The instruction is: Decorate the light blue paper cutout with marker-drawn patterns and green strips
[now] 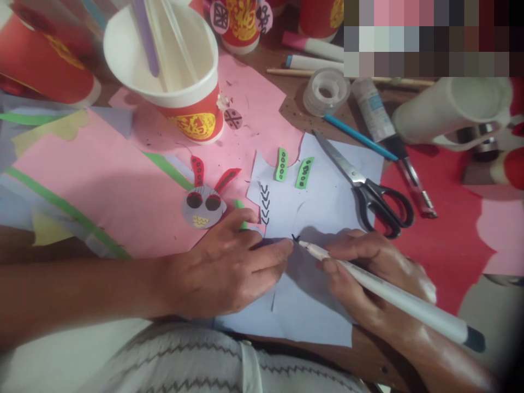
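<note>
The right hand [376, 273] pinches a white marker [393, 297] in closed fingers, its tip on the pale blue paper [323, 202] beside a column of black chevrons, while the left hand [225, 267] lies flat, fingers extended, pressing that paper down near the scissors [368, 188].

A white marker pen [393, 297] with a dark rear cap slants, tip touching a flat pale-lavender paper sheet [323, 202] bearing black chevrons.

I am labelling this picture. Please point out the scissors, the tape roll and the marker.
scissors [359, 180], head view, the pivot.
tape roll [311, 99], head view, its rim.
marker [409, 302], head view, white barrel.
</note>
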`<action>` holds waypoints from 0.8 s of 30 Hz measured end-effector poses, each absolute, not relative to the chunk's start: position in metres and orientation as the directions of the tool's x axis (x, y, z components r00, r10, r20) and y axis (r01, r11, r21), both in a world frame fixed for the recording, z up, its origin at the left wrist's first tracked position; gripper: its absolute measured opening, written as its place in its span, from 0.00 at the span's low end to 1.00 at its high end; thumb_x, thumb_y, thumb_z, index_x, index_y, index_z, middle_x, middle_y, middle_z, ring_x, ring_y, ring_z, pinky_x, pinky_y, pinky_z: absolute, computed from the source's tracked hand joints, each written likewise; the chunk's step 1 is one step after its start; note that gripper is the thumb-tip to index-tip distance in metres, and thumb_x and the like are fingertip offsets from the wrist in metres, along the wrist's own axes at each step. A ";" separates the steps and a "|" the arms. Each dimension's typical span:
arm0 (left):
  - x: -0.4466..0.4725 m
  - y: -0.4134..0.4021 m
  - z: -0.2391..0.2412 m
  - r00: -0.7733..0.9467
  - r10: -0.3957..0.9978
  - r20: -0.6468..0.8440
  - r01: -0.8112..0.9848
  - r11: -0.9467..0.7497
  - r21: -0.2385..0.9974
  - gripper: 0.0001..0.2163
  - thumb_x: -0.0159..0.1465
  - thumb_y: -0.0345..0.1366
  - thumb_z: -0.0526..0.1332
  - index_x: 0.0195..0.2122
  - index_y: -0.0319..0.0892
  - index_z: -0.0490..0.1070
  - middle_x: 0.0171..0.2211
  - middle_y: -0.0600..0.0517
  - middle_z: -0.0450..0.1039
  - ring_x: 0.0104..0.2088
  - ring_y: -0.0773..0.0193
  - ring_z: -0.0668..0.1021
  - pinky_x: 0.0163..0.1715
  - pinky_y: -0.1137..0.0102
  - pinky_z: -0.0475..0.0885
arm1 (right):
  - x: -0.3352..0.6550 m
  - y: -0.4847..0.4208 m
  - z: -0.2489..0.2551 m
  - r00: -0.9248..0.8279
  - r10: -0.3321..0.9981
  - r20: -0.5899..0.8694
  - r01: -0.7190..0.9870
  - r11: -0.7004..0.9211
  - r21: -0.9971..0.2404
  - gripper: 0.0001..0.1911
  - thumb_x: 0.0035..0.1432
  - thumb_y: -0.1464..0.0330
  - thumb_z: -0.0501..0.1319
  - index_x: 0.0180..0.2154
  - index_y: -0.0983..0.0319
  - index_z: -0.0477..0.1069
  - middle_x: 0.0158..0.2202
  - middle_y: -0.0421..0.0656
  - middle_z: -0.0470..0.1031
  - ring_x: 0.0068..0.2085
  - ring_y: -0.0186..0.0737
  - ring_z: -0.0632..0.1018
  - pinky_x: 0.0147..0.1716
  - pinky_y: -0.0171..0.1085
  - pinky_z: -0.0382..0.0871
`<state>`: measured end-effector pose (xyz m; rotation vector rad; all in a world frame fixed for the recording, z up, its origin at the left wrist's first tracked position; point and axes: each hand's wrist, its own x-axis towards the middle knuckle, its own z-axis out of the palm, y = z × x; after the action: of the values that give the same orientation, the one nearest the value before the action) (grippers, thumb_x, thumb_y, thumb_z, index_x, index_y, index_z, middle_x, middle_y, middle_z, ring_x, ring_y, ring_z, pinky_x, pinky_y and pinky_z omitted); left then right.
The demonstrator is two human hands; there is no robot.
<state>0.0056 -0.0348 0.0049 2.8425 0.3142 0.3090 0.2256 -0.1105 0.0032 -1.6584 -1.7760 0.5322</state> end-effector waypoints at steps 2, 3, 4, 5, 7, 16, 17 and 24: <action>0.006 -0.035 0.006 0.951 0.249 0.184 0.191 -0.939 0.285 0.12 0.67 0.27 0.52 0.44 0.41 0.74 0.52 0.54 0.72 0.34 0.63 0.69 0.52 0.54 0.60 | 0.226 -0.110 0.004 -0.031 0.978 0.204 0.700 0.167 -0.694 0.03 0.56 0.67 0.60 0.31 0.57 0.66 0.23 0.35 0.72 0.20 0.30 0.73 0.20 0.31 0.68; 0.006 -0.035 0.006 0.950 0.253 0.181 0.195 -0.938 0.285 0.12 0.67 0.27 0.53 0.44 0.42 0.74 0.52 0.54 0.72 0.35 0.63 0.69 0.53 0.54 0.60 | 0.226 -0.111 0.004 -0.025 0.982 0.189 0.685 0.154 -0.712 0.03 0.56 0.68 0.60 0.31 0.57 0.66 0.23 0.35 0.72 0.19 0.30 0.72 0.19 0.31 0.67; 0.006 -0.035 0.006 0.950 0.254 0.180 0.196 -0.938 0.285 0.12 0.67 0.26 0.53 0.44 0.42 0.74 0.52 0.54 0.72 0.35 0.63 0.69 0.53 0.53 0.60 | 0.226 -0.112 0.005 -0.009 0.987 0.162 0.662 0.127 -0.739 0.04 0.56 0.67 0.61 0.31 0.57 0.66 0.23 0.35 0.72 0.19 0.30 0.72 0.19 0.31 0.67; 0.006 -0.035 0.006 0.952 0.249 0.177 0.193 -0.939 0.283 0.12 0.67 0.26 0.53 0.44 0.42 0.74 0.52 0.54 0.72 0.35 0.62 0.69 0.52 0.53 0.60 | 0.226 -0.114 0.006 0.024 0.991 0.130 0.631 0.085 -0.771 0.04 0.56 0.67 0.61 0.31 0.57 0.66 0.23 0.35 0.72 0.19 0.30 0.72 0.18 0.31 0.66; 0.006 -0.035 0.007 0.952 0.241 0.186 0.183 -0.942 0.282 0.12 0.66 0.26 0.53 0.43 0.41 0.74 0.51 0.53 0.72 0.35 0.62 0.69 0.52 0.53 0.60 | 0.225 -0.117 0.008 0.118 0.991 0.062 0.564 -0.015 -0.826 0.04 0.55 0.68 0.63 0.32 0.58 0.67 0.25 0.36 0.73 0.19 0.29 0.71 0.17 0.31 0.64; 0.009 -0.035 0.006 0.939 0.270 0.215 0.204 -0.937 0.285 0.13 0.68 0.26 0.51 0.41 0.40 0.75 0.51 0.52 0.73 0.33 0.62 0.71 0.51 0.53 0.59 | 0.219 -0.116 0.013 0.281 0.959 0.049 0.528 -0.112 -0.842 0.06 0.55 0.67 0.64 0.37 0.55 0.71 0.32 0.41 0.79 0.31 0.39 0.80 0.24 0.34 0.73; 0.009 -0.036 0.006 0.938 0.273 0.213 0.207 -0.935 0.289 0.13 0.68 0.26 0.50 0.42 0.40 0.75 0.51 0.52 0.73 0.33 0.62 0.71 0.51 0.53 0.59 | 0.219 -0.116 0.013 0.280 0.959 0.038 0.556 -0.129 -0.821 0.06 0.55 0.66 0.64 0.37 0.55 0.72 0.32 0.40 0.79 0.31 0.39 0.80 0.25 0.35 0.73; 0.007 -0.038 0.005 0.932 0.291 0.215 0.217 -0.925 0.311 0.13 0.67 0.25 0.50 0.42 0.39 0.75 0.48 0.51 0.74 0.33 0.61 0.71 0.52 0.52 0.56 | 0.222 -0.117 0.011 0.285 0.958 0.035 0.702 -0.183 -0.688 0.05 0.54 0.59 0.63 0.31 0.52 0.72 0.26 0.37 0.80 0.24 0.40 0.80 0.20 0.36 0.75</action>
<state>0.0074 -0.0379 0.0048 2.8059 0.3762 0.3737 0.2225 -0.1165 0.0112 -1.9589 -1.4826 0.5511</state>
